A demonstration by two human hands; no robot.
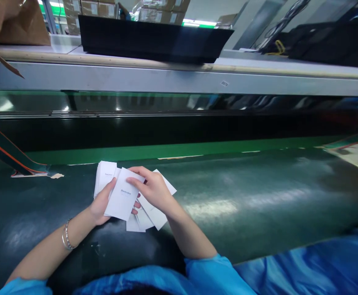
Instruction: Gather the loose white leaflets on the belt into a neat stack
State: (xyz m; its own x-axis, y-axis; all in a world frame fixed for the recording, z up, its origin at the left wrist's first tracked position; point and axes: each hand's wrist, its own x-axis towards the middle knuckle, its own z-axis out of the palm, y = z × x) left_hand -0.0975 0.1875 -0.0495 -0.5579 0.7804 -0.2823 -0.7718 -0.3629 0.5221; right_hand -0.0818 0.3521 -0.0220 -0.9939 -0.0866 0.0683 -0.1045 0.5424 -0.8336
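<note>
My left hand (103, 203) is wrapped round a white printed booklet (122, 196), its thumb on the front and its fingertips showing past the right edge. My right hand (151, 186) pinches the same booklet at its upper right corner, thumb in front and fingers behind. Small dark lettering runs across the booklet's middle. Behind it to the left stands a stack of similar white booklets (105, 174), partly hidden by my left hand. Loose white booklets (154, 213) lie fanned out on the dark green table under my right hand.
The dark green tabletop (243, 205) stretches to both sides. Beyond it runs a grey shelf edge (136, 78) with a long black tray (154, 39) on top. A brown paper bag (22, 24) sits at the upper left. Blue fabric (314, 266) covers the lower right.
</note>
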